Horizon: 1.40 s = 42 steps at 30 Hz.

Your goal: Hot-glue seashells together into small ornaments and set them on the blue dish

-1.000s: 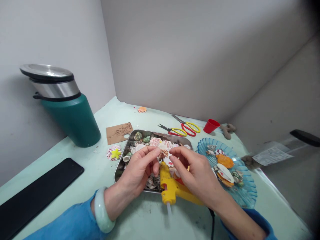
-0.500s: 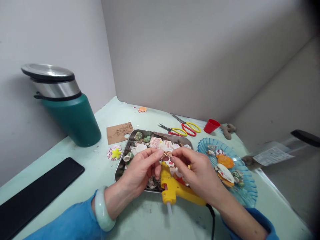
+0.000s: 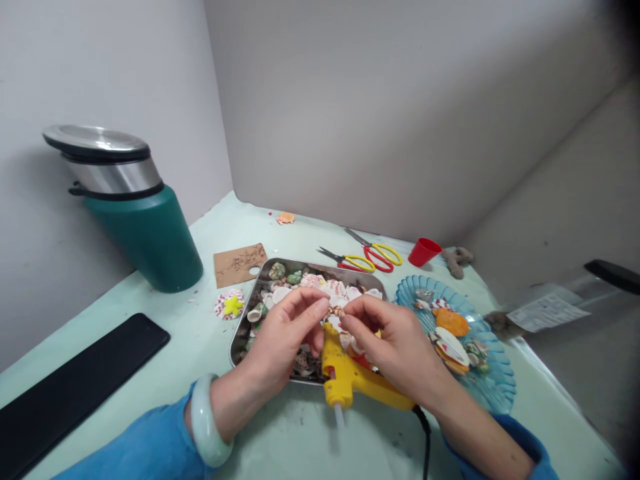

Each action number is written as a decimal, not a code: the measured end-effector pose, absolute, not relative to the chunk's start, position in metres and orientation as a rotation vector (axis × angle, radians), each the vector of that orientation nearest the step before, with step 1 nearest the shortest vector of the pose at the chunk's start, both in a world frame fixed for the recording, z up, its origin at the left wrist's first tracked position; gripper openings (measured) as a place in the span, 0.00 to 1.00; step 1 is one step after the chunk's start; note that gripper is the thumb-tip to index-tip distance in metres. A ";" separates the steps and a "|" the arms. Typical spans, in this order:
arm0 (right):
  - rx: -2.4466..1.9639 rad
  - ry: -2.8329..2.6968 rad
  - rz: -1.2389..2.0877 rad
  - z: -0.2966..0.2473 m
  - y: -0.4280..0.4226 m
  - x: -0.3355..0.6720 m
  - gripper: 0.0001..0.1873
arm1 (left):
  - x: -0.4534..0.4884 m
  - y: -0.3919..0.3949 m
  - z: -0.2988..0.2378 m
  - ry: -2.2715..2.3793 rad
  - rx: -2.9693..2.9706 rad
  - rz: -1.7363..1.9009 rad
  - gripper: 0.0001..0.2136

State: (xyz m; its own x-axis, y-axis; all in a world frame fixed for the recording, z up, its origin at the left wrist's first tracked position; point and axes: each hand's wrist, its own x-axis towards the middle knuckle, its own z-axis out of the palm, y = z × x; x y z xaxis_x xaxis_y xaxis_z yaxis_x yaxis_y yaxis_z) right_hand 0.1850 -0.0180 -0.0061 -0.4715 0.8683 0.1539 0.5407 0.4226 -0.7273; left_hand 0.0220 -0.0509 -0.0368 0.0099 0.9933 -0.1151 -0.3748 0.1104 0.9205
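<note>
Between my two hands is a small brown-and-white speckled seashell (image 3: 336, 311), pinched at its sides. My left hand (image 3: 286, 327) grips it with thumb and forefinger, the other fingers curled. From the right, the fingertips of my right hand (image 3: 387, 333) close on the same shell. Below them a yellow hot glue gun (image 3: 345, 381) lies across the near edge of a metal tray (image 3: 239, 337), a glue stick poking out toward me. White, pink and green shells (image 3: 281, 295) fill the tray, partly hidden by my hands.
A blue plate (image 3: 500, 360) with shells stands right. Behind the tray lie scissors (image 3: 357, 262), with a red cup (image 3: 424, 252) beside them. On the left are a green bottle (image 3: 150, 240), a black phone (image 3: 100, 380), brown cardboard (image 3: 239, 265) and a shell piece with a yellow star (image 3: 232, 306).
My left forefinger has lifted and arched a little higher over the thumb. Both hands stay above the tray around the small shell; the glue gun has not moved.
</note>
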 end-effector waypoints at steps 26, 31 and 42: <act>-1.237 -2.081 0.794 -0.006 -0.018 0.185 0.08 | 0.022 -0.051 -0.035 1.112 0.891 1.276 0.17; -1.191 -2.082 0.783 -0.006 -0.018 0.184 0.08 | 0.023 -0.051 -0.033 1.118 0.879 1.272 0.16; -1.230 -1.916 1.037 -0.013 -0.019 0.182 0.09 | 0.023 -0.052 -0.033 1.129 0.871 1.257 0.17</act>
